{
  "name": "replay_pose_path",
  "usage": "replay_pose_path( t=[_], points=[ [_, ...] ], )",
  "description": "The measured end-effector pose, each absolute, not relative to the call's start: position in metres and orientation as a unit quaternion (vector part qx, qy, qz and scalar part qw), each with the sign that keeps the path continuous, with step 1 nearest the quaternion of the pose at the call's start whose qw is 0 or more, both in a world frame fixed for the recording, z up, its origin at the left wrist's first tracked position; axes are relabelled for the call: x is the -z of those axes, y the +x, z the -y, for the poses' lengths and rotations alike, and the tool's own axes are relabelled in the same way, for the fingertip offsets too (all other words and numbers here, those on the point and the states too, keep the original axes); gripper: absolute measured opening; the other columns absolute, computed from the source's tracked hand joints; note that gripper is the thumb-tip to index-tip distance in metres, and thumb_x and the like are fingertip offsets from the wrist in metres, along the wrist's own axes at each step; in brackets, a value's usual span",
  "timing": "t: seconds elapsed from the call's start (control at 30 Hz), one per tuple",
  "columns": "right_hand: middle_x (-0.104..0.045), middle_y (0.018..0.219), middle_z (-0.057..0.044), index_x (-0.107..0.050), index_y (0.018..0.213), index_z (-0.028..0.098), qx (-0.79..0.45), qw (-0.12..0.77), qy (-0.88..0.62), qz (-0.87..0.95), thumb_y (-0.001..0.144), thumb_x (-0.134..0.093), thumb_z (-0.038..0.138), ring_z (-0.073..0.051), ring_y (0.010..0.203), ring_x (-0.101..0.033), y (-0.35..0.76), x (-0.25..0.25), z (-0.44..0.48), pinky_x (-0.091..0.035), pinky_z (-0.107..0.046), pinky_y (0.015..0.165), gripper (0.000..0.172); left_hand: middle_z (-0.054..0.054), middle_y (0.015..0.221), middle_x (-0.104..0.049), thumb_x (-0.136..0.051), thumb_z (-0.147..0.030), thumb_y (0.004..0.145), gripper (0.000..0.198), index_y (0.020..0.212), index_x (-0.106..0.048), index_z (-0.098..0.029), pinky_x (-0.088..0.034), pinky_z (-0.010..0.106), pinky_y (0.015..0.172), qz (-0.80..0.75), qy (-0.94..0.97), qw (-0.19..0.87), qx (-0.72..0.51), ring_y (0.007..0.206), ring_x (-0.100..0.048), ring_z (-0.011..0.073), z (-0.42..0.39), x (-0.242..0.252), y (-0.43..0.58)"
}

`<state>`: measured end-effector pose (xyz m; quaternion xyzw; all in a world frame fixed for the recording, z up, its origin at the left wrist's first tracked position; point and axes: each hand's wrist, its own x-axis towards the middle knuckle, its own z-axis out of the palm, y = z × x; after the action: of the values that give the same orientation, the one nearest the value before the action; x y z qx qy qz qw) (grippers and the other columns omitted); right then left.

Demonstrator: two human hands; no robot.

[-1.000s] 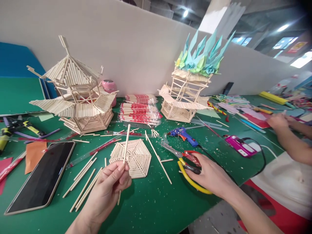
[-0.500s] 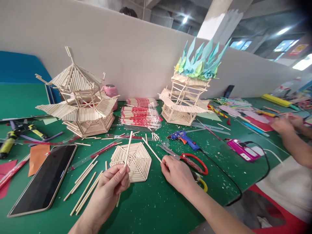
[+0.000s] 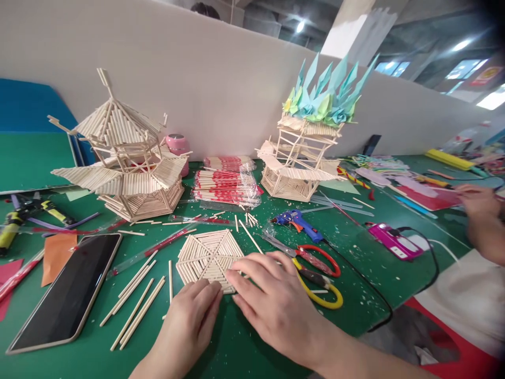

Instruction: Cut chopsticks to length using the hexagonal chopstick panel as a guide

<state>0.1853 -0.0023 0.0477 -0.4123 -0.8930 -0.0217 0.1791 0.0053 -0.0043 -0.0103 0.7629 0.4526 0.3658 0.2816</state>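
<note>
A flat hexagonal panel of wooden sticks lies on the green table in front of me. My left hand rests flat on the table, its stretched fingertips touching the panel's near edge. A short bit of stick shows from under it on the left. My right hand lies open with fingers spread, its fingertips on the panel's near right edge. A loose stick runs from beyond the panel toward the right hand.
Several loose sticks and a phone lie left. Red scissors, yellow-handled pliers and a blue glue gun lie right. Two stick pagodas and chopstick packs stand behind. Another person's hands work far right.
My left hand lowered the upright stick and went flat at the panel's near edge. My right hand left the pliers, passed a loose stick and came onto the panel.
</note>
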Motion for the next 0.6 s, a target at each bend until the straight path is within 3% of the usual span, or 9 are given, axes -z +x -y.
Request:
replay_pose_path(
  t=[0.1, 0.17, 0.3, 0.6],
  points=[
    [-0.065, 0.081, -0.002, -0.058, 0.094, 0.018, -0.012, 0.081, -0.402, 0.912, 0.087, -0.044, 0.012, -0.018, 0.075, -0.055, 0.174, -0.035, -0.007, -0.029, -0.033, 0.072, 0.017, 0.006, 0.064, -0.062, -0.048, -0.015, 0.081, 0.018, 0.076, -0.065, -0.019, -0.04, 0.026, 0.054, -0.444, 0.807, 0.202, -0.331, 0.057, -0.055, 0.0182, 0.003, 0.015, 0.003],
    [-0.061, 0.072, 0.0, -0.058, 0.09, 0.018, -0.004, 0.068, -0.397, 0.915, 0.087, -0.046, 0.012, -0.016, 0.066, -0.053, 0.171, -0.027, -0.014, -0.026, -0.031, 0.063, 0.014, 0.006, 0.063, -0.061, -0.045, -0.015, 0.082, 0.02, 0.079, -0.064, -0.019, -0.04, 0.025, 0.053, -0.448, 0.819, 0.162, -0.319, 0.056, -0.055, 0.018, 0.002, 0.017, 0.001],
    [-0.059, 0.069, 0.002, -0.056, 0.085, 0.02, 0.004, 0.089, -0.401, 0.912, 0.087, -0.049, 0.014, -0.016, 0.064, -0.052, 0.165, -0.022, -0.023, -0.023, -0.03, 0.059, 0.009, 0.006, 0.062, -0.059, -0.036, -0.013, 0.085, 0.027, 0.082, -0.062, -0.014, -0.04, 0.025, 0.048, -0.474, 0.819, 0.119, -0.303, 0.053, -0.054, 0.0174, -0.001, 0.018, -0.003],
    [-0.06, 0.07, 0.003, -0.053, 0.077, 0.02, -0.01, 0.095, -0.424, 0.9, 0.084, -0.052, 0.012, -0.015, 0.066, -0.053, 0.153, -0.02, -0.027, -0.023, -0.03, 0.058, 0.011, 0.006, 0.062, -0.058, -0.035, -0.014, 0.086, 0.026, 0.081, -0.06, -0.013, -0.041, 0.025, 0.048, -0.501, 0.801, 0.112, -0.308, 0.053, -0.055, 0.0172, -0.004, 0.02, -0.008]
  ],
)
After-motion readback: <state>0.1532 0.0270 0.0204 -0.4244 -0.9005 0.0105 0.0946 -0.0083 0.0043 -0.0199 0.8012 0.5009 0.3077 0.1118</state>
